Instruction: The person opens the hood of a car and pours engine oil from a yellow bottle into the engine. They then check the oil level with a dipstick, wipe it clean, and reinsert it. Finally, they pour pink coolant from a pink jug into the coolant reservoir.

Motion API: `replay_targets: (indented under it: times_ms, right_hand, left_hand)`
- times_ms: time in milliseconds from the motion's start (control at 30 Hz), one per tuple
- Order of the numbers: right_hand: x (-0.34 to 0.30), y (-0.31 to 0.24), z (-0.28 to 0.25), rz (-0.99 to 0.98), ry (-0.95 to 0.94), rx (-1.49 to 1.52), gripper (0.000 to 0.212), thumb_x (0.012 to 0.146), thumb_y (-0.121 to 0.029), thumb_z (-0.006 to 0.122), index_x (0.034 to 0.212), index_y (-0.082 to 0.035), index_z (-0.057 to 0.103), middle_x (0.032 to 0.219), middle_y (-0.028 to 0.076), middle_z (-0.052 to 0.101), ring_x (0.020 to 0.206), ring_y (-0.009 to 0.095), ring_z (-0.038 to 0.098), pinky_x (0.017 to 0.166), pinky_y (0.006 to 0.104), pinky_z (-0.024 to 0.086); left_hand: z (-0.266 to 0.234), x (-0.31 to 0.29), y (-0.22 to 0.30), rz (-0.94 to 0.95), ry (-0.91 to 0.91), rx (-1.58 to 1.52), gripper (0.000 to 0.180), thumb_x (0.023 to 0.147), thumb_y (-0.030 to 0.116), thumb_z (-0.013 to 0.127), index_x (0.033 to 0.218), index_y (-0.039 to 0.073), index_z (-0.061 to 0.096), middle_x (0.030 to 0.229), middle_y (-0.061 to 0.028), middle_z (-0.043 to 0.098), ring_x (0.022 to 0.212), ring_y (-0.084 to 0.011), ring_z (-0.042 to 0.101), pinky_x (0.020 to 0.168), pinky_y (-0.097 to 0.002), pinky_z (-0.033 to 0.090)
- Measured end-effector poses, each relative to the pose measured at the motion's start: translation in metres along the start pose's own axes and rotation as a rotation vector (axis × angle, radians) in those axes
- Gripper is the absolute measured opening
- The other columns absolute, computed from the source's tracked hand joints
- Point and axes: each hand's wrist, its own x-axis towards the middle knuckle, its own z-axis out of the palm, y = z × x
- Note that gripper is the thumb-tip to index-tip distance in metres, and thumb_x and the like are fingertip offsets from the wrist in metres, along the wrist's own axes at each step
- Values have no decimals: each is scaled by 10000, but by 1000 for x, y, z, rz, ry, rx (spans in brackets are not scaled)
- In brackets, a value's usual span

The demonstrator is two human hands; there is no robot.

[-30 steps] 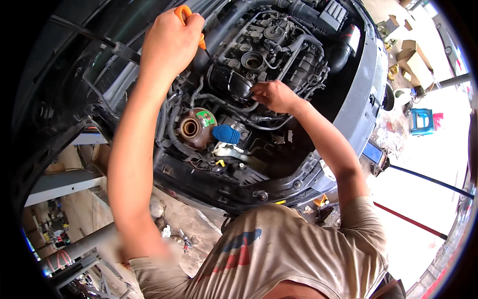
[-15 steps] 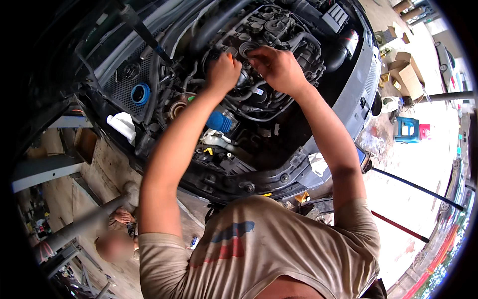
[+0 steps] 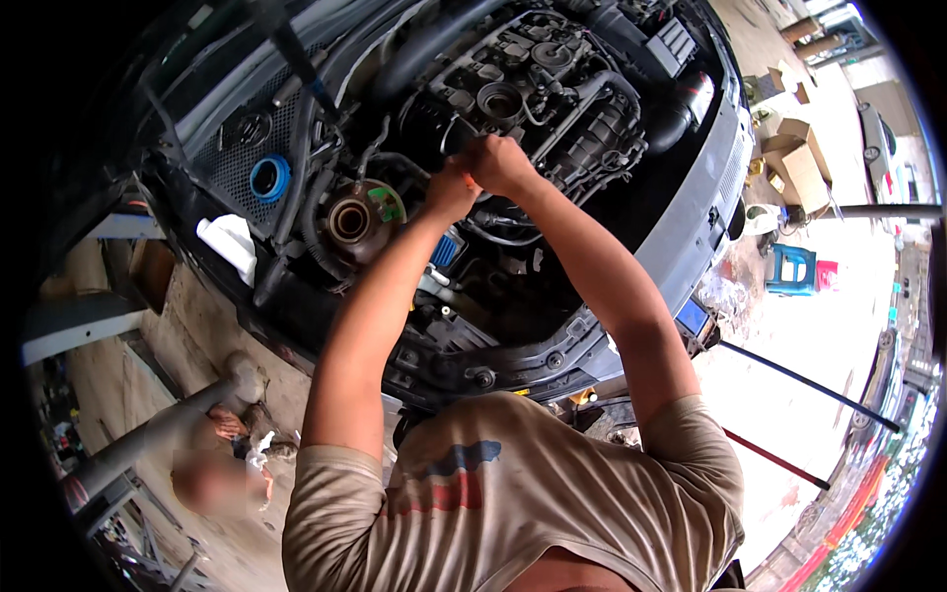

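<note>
My left hand [image 3: 453, 190] and my right hand [image 3: 498, 166] meet over the car engine [image 3: 552, 109], both with curled fingers. A small orange piece [image 3: 469, 181] shows at the left hand's grip; its kind is hidden. What the right fingers hold, if anything, cannot be seen. Just beyond them lies a round, dark opening [image 3: 500, 103] on the engine. Left of my left forearm sits a round part with an open ringed neck [image 3: 349, 220] and a green mark. A blue ribbed part [image 3: 446, 249] peeks out beside that forearm.
A blue ring-shaped cap [image 3: 269, 179] and a white object [image 3: 229, 247] rest at the bay's left side. The front crossmember [image 3: 473, 378] curves before me. Another person's hand [image 3: 228, 423] is low at left, by a grey post [image 3: 168, 444]. A blue stool [image 3: 792, 268] and cardboard box [image 3: 801, 163] stand right.
Both hands have come back toward me and together, uncovering the round engine opening. The orange piece has moved with the left hand. My view has shifted slightly.
</note>
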Motion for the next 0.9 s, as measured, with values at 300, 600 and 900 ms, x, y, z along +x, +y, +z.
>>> replay_targets:
  times_ms: [300,600,900]
  right_hand:
    - [5,-18,5,-376,-307,-598,217,861,-287,541,990,-222,702,889,114,680,858,283,683,695,367,559]
    - [27,12,56,284,-383,-171,417,813,-443,634,891,-38,696,833,145,680,785,292,664,674,383,524]
    - [23,-7,52,721,-537,321,266,923,-326,582,874,-80,671,645,-6,545,476,89,397,424,239,281]
  left_hand:
    - [-31,-120,12,-200,53,-368,475,905,184,637,1301,72,400,790,-52,625,693,-120,590,624,-285,469]
    - [-7,-310,43,-436,55,-612,170,901,146,624,1036,59,568,711,-70,618,599,-160,608,569,-300,464]
    - [6,-321,34,-236,110,-694,107,875,90,622,945,28,569,645,-91,593,548,-206,585,532,-322,456]
